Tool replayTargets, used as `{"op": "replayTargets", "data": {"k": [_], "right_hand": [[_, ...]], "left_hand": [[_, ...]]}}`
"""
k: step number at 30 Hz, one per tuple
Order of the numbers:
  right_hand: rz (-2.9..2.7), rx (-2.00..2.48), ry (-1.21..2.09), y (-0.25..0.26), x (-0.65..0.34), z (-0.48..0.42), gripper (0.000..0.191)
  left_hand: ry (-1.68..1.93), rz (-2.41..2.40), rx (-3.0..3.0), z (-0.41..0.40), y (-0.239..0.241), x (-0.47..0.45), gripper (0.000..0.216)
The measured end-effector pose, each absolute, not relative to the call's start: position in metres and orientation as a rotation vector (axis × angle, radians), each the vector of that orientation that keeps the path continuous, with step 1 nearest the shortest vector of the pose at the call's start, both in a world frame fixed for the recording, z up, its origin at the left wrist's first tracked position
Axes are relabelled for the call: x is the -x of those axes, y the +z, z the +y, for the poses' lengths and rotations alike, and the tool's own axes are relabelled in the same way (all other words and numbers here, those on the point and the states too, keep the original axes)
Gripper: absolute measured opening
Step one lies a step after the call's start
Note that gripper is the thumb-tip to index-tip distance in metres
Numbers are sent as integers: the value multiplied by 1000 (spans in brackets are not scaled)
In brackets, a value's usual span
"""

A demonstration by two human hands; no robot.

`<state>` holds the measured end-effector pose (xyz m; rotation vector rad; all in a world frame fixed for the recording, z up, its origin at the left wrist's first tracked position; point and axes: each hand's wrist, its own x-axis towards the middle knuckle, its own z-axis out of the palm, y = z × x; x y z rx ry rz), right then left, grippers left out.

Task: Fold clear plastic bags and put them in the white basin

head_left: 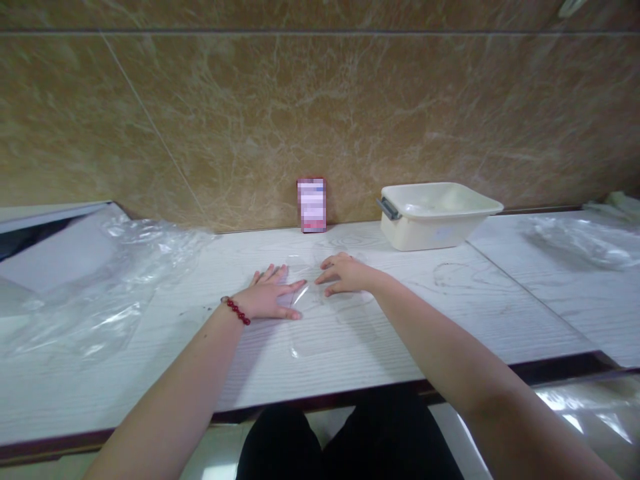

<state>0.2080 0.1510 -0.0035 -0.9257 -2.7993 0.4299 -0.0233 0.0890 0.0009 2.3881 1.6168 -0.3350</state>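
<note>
A clear plastic sheet or bag (320,337), its outline hard to make out, lies flat on the white wood-grain table (410,333) in front of me. My left hand (267,298) rests palm down at its left edge with the fingers spread; a red bead bracelet (236,311) circles that wrist. Over the upper part of the plastic is my right hand (343,273), fingers apart and slightly bent, with nothing visible in them. Whether its fingertips press on the plastic cannot be made out.
A phone (312,205) with a blurred screen leans against the brown marble wall (250,120). Right of it stands a cream plastic bin (430,230) with a grey latch. Crumpled clear plastic (115,287) covers the left side; more plastic (585,243) lies far right.
</note>
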Motion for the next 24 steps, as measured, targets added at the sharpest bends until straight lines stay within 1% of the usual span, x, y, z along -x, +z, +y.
{"op": "replayTargets", "data": {"k": [6, 9, 12, 15, 18, 24], "right_hand": [[-2760, 1043, 362, 1, -217, 160, 33], [-2494, 1453, 182, 7, -231, 168, 28], [-2185, 1869, 23, 10, -247, 175, 30], [-2155, 2094, 45, 7, -257, 180, 34], [-2212, 2129, 120, 3, -256, 181, 37], [-2225, 2049, 158, 2, -246, 178, 21]], "left_hand": [[-315, 1602, -2386, 90, 5, 26, 83], [-248, 1604, -2436, 91, 7, 25, 79], [-187, 1592, -2476, 93, 7, 23, 76], [-151, 1570, -2500, 93, 6, 22, 74], [-120, 1562, -2516, 94, 5, 23, 72], [-35, 1556, -2549, 96, 4, 25, 70]]}}
